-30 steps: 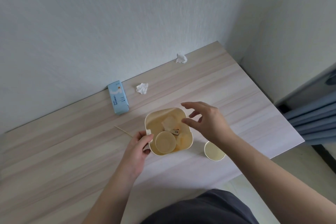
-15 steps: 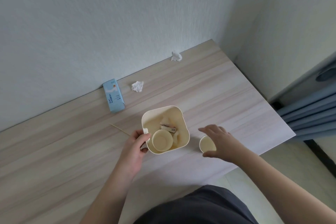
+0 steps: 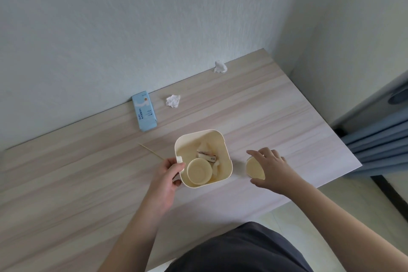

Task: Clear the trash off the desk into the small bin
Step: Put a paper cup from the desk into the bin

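Right hand (image 3: 270, 168) seemingly around paper cup (image 3: 255, 168)

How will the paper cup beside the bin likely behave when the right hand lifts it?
The paper cup looks thin-walled and empty, so probably light and easily crushed. The right hand curls over its rim; a tall, narrow cup may tip if nudged.

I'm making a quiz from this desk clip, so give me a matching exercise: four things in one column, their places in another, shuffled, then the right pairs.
Things:
1. blue carton
2. wooden skewer
3. paper cup on the desk
4. paper cup in the bin

Places:
A. under the right hand
B. inside the small bin, which the left hand holds
C. against the wall
D. flat on the desk, left of the bin

Pairs: 1-C, 2-D, 3-A, 4-B
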`<state>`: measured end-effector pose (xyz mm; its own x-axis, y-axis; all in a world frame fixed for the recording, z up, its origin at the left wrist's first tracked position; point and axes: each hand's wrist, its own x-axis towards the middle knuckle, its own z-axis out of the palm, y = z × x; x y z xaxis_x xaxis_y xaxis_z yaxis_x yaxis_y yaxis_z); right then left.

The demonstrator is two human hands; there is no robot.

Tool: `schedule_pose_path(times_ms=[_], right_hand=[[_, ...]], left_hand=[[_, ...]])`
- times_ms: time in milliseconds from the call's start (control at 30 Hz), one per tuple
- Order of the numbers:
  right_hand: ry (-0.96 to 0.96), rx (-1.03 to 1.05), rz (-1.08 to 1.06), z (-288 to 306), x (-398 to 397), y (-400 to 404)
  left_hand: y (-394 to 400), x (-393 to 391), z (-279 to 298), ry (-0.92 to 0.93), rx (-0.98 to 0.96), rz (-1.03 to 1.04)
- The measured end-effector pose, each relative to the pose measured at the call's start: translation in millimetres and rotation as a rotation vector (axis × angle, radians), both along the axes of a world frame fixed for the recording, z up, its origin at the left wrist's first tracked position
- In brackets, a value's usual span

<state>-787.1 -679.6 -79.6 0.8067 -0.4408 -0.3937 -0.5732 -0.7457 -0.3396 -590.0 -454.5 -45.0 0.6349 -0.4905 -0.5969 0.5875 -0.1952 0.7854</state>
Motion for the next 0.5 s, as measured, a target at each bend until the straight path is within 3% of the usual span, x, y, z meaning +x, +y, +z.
schedule_pose_path(times_ms=[100,300,500], right_hand=[[-0.131,-0.024,-0.040,26,6,1],[-0.606,-0.037,-0.128,94,27,24],[-0.524,0.050,0.186,125,58,91]], left_hand=[[8,0,1,0.000,-0.023,0.004],[31,1,1,0.013,-0.058,0.029],[66,6,10,-0.001,-0.061,0.024]])
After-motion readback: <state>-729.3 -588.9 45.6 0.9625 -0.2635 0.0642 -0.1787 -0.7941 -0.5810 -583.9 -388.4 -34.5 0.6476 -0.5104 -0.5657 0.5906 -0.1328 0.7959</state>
